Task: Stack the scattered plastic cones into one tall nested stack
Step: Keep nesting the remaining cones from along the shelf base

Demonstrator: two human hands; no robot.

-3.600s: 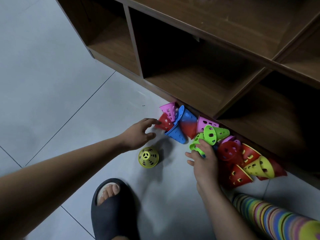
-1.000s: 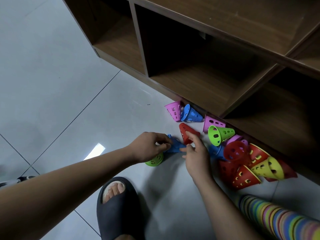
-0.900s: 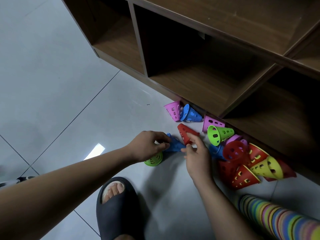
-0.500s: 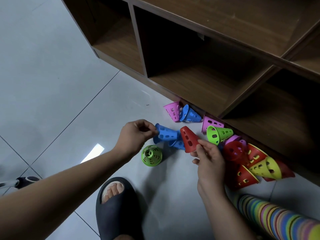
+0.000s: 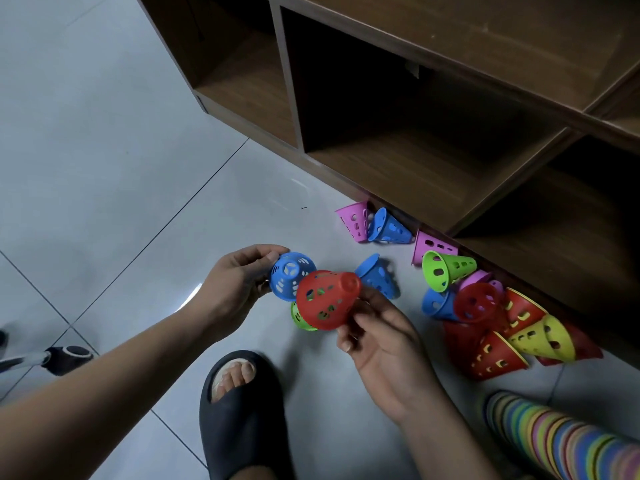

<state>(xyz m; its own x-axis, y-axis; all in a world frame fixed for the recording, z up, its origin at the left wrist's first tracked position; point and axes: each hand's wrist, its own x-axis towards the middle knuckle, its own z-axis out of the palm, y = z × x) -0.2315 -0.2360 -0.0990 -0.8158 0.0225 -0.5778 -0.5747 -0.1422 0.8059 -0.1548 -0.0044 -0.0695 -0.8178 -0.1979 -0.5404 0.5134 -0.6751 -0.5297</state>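
Step in hand, judged: nesting two picked-up cones; left hand (image 5: 235,285) curls round blue cone (image 5: 291,275); right hand (image 5: 377,337) grips red cone (image 5: 327,299) just beside it; loose cones (image 5: 485,306) lie right of the right hand; next move needs tips aligned, one sleeved over the other.

On the floor (image 5: 104,161), scattered cones (image 5: 446,273) lay against the shelf unit (image 5: 398,161); the nested stack (image 5: 561,441) lay right of the sandal (image 5: 242,427); two held cones (image 5: 325,299) hung left of the scattered ones.
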